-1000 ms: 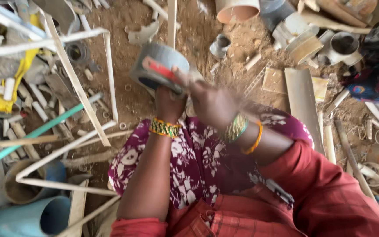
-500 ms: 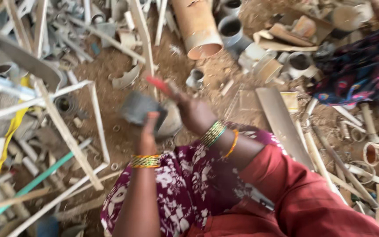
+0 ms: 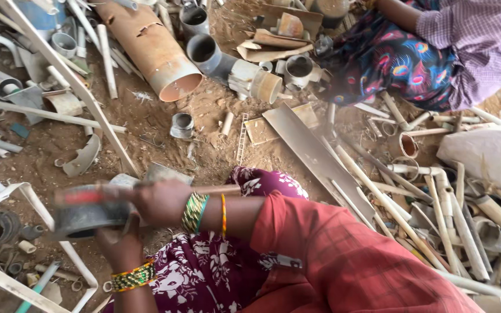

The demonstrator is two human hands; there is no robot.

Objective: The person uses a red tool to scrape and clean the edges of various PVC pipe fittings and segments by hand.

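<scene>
**Grey fitting in both hands, nothing set aside yet**

My left hand (image 3: 120, 246) cups a grey pipe fitting (image 3: 88, 211) from below at eight o'clock, fingers closed under it. My right hand (image 3: 160, 202) is closed on it too, beside a blurred red-marked piece I cannot identify. As I judge it, the work is midway: scrap pipes (image 3: 163, 55) lie unsorted on the dirt floor (image 3: 163, 124).

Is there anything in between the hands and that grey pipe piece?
No, nothing visible is in between. Both hands are already on the grey pipe piece: the left hand grips it from underneath, and the right hand is on its upper right side. The piece is blurred, so how the fingers sit cannot be told.
</scene>
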